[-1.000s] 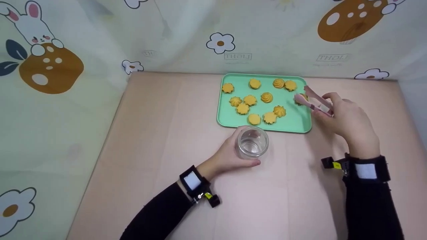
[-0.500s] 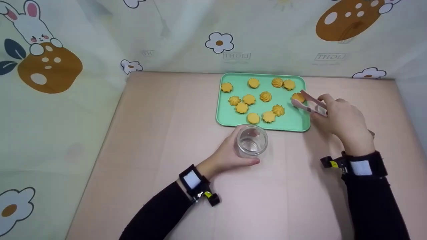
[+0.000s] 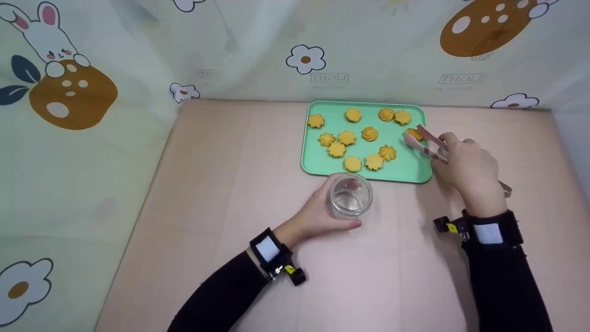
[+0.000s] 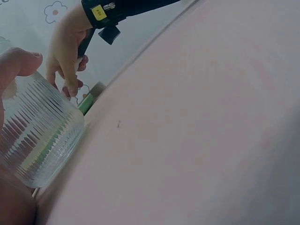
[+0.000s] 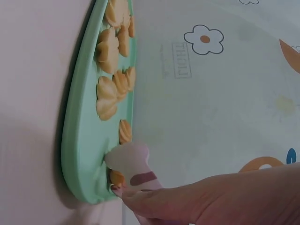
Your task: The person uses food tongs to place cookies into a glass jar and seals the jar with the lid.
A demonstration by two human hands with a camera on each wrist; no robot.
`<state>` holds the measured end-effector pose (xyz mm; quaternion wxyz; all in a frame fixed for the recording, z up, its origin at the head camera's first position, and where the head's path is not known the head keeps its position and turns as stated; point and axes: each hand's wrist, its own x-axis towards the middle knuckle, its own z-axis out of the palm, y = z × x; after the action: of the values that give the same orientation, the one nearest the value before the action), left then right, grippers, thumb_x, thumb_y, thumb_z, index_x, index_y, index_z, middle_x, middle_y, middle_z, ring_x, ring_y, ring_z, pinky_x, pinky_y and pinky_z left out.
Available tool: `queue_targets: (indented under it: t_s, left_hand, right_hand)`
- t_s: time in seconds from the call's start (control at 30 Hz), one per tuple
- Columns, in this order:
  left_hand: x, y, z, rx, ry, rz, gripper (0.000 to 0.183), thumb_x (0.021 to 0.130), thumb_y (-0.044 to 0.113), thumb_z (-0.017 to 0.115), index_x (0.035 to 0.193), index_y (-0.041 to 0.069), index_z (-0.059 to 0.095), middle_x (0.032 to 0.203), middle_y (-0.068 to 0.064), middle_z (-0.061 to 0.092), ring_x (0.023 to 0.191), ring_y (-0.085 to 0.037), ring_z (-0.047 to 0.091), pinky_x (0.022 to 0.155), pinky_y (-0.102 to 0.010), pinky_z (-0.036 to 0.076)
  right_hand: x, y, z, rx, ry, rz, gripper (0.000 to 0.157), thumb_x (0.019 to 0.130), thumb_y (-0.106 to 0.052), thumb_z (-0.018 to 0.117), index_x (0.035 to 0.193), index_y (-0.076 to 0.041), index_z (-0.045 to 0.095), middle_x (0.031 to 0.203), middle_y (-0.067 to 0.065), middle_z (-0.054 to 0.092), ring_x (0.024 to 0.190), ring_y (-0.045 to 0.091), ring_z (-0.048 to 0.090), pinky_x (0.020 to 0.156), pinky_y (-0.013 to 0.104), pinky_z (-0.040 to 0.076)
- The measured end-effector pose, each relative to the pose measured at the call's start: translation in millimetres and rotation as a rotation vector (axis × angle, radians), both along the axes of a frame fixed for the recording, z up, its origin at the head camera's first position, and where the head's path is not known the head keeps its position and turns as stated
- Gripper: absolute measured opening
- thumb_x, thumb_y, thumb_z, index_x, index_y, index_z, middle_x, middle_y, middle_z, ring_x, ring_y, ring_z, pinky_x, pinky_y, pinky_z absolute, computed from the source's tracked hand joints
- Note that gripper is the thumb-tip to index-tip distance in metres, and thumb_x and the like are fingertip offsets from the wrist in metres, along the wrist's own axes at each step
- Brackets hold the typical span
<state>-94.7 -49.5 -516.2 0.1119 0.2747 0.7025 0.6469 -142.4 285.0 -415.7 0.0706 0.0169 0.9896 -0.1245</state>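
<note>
In the head view my left hand (image 3: pixel 318 210) grips a ribbed clear glass jar (image 3: pixel 351 196) from its left side, just in front of the green tray (image 3: pixel 322 169). The left wrist view shows the jar (image 4: pixel 47 136) with the thumb over its side. My right hand (image 3: pixel 474 173) holds pink tongs (image 3: pixel 421 144) over the tray's right end. The tong tips lie on either side of a yellow cookie (image 3: pixel 413 133); whether they touch it I cannot tell. In the right wrist view a tong arm (image 5: pixel 131 161) partly covers that cookie (image 5: pixel 116 177).
Several other yellow cookies, such as a swirled cookie (image 3: pixel 369 134), are spread over the tray. The tray stands near the back edge of the pale table (image 3: pixel 239 152). Behind it hangs a printed cloth (image 3: pixel 249 55) with flowers and a rabbit.
The tong tips have come down and in around the rightmost cookie, and my right hand has shifted slightly left. The left hand and jar stay in place.
</note>
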Motion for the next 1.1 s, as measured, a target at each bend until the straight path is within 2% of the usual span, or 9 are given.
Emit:
queue_targets:
  t_s: [0.17, 0.37, 0.6, 1.1]
  left_hand:
    - [0.0, 0.6, 0.3, -0.008, 0.003, -0.002, 0.098, 0.075, 0.023, 0.102, 0.157, 0.027, 0.047, 0.147, -0.002, 0.064, 0.14, -0.018, 0.058, 0.126, -0.04, 0.041]
    - [-0.2, 0.2, -0.1, -0.018, 0.004, 0.003, 0.099, 0.076, 0.023, 0.102, 0.158, 0.025, 0.047, 0.148, -0.001, 0.064, 0.141, -0.017, 0.057, 0.126, -0.04, 0.04]
    - [-0.1, -0.5, 0.1, -0.015, 0.008, -0.005, 0.097, 0.076, 0.021, 0.101, 0.157, 0.022, 0.047, 0.149, -0.005, 0.063, 0.142, -0.02, 0.057, 0.126, -0.04, 0.04]
    - [0.6, -1.9, 2.8, -0.007, -0.005, -0.006, 0.099, 0.075, 0.021, 0.102, 0.158, 0.024, 0.046, 0.15, -0.002, 0.063, 0.141, -0.018, 0.057, 0.125, -0.04, 0.041]
  right_hand:
    - [-0.1, -4.5, -2.4, -0.006, -0.001, -0.023, 0.061, 0.101, -0.023, 0.074, 0.15, 0.003, 0.05, 0.106, 0.034, 0.061, 0.087, 0.051, 0.061, 0.07, 0.064, 0.055]
    - [1.4, -5.8, -5.1, -0.031, 0.02, -0.022, 0.067, 0.106, -0.037, 0.071, 0.151, 0.008, 0.049, 0.106, 0.034, 0.06, 0.086, 0.05, 0.06, 0.069, 0.062, 0.053]
    - [2.7, -7.7, -8.1, -0.043, 0.09, -0.01, 0.06, 0.107, -0.035, 0.068, 0.142, 0.011, 0.055, 0.104, 0.035, 0.062, 0.087, 0.053, 0.062, 0.07, 0.067, 0.054]
    - [-0.9, -8.0, -9.1, -0.06, 0.037, -0.038, 0.062, 0.109, -0.038, 0.066, 0.145, 0.011, 0.053, 0.105, 0.032, 0.061, 0.09, 0.05, 0.059, 0.072, 0.062, 0.052]
